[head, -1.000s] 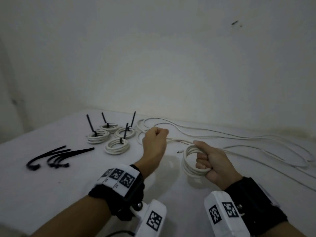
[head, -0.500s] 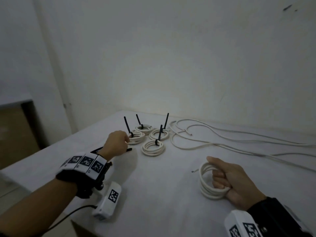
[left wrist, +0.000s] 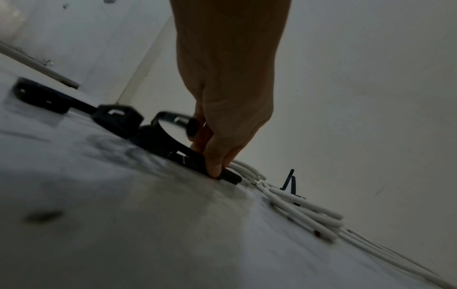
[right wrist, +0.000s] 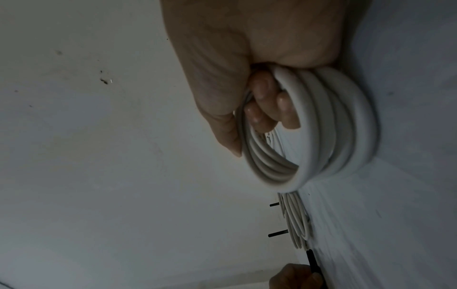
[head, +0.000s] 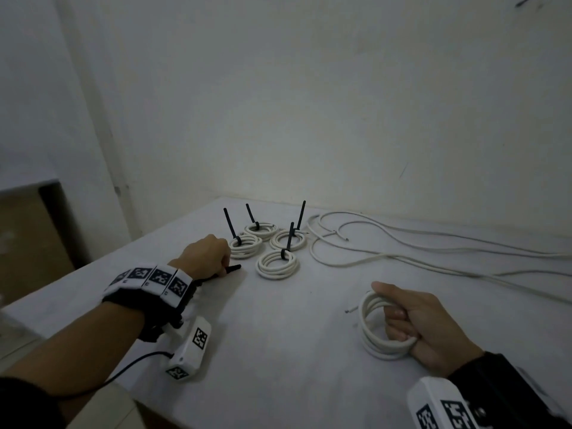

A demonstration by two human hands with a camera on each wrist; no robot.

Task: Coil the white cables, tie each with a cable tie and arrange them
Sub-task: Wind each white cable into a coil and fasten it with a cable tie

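My right hand (head: 414, 323) grips a freshly wound white cable coil (head: 374, 326) standing on edge on the table; in the right wrist view my fingers (right wrist: 267, 103) curl through the coil (right wrist: 321, 127). My left hand (head: 205, 253) is down on the loose black cable ties (left wrist: 158, 135) at the left, pinching one tie (head: 230, 269) against the table; its fingertips (left wrist: 213, 164) press the strap. Several tied coils (head: 277, 263) with upright black tie tails sit just beyond it. Uncoiled white cables (head: 402, 243) trail across the back right.
The white table (head: 278, 351) meets a white wall at the back; its left edge (head: 77, 270) drops off beside a brown cabinet (head: 28, 236). A wrist camera's black lead (head: 133, 363) hangs off the near-left corner.
My left hand let go of the cable and swung left to the black ties, closing on one. My right hand stayed closed round the coil and lowered toward me as my head turned left.
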